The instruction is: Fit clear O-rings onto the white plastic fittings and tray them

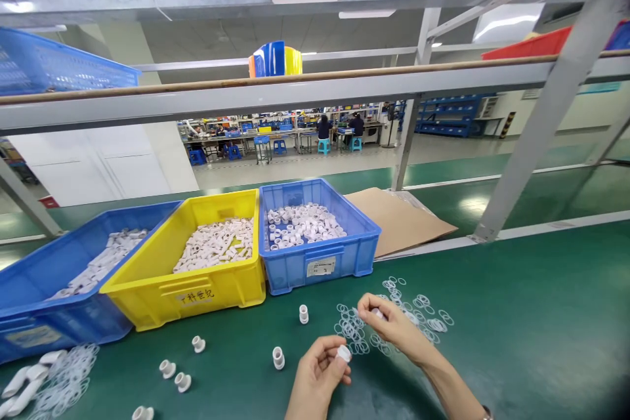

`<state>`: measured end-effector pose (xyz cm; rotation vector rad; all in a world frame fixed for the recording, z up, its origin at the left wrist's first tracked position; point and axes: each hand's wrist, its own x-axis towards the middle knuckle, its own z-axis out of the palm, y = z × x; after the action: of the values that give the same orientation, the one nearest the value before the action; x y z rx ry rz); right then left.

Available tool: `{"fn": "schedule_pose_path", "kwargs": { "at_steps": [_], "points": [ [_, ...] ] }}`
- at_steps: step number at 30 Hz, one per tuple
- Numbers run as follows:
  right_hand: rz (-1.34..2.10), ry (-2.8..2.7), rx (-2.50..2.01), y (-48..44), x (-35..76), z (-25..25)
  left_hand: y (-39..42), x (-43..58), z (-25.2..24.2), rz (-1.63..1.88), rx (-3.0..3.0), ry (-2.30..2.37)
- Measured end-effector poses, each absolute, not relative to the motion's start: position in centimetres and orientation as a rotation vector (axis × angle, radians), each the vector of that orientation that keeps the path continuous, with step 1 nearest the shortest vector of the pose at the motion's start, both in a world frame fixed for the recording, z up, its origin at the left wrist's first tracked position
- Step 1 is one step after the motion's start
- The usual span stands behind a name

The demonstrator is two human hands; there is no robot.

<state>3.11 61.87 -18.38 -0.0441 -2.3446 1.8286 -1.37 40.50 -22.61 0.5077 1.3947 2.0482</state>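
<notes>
My left hand (319,373) is closed on a white plastic fitting (344,354), pinched between thumb and fingers above the green tabletop. My right hand (391,327) hovers over a loose spread of thin clear rings (352,326), its fingers closed round a small white plastic part (378,313) that is mostly covered. Whether a ring is also in those fingers I cannot tell. Just left of my hands, two short white fittings, a nearer fitting (278,358) and a farther fitting (304,314), stand apart on the table.
Behind are a blue bin (319,266), a yellow bin (187,298) and another blue bin (63,321), holding white plastic parts. Several fittings (182,381), more rings (66,380) and white elbows (24,384) lie left. Cardboard (398,220) and a metal post (541,105) stand beyond.
</notes>
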Motion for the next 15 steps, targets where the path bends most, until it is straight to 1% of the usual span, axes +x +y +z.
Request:
{"fn": "schedule_pose_path", "kwargs": {
  "at_steps": [6,15],
  "points": [
    [1.814,-2.5,0.153,60.2,3.4,-17.8,40.4,-1.1,-22.3,2.054,0.56,1.404],
    [1.796,-2.573,0.255,59.2,3.7,-17.6,40.5,-1.0,-22.9,2.038,0.648,1.489]
  ]
}}
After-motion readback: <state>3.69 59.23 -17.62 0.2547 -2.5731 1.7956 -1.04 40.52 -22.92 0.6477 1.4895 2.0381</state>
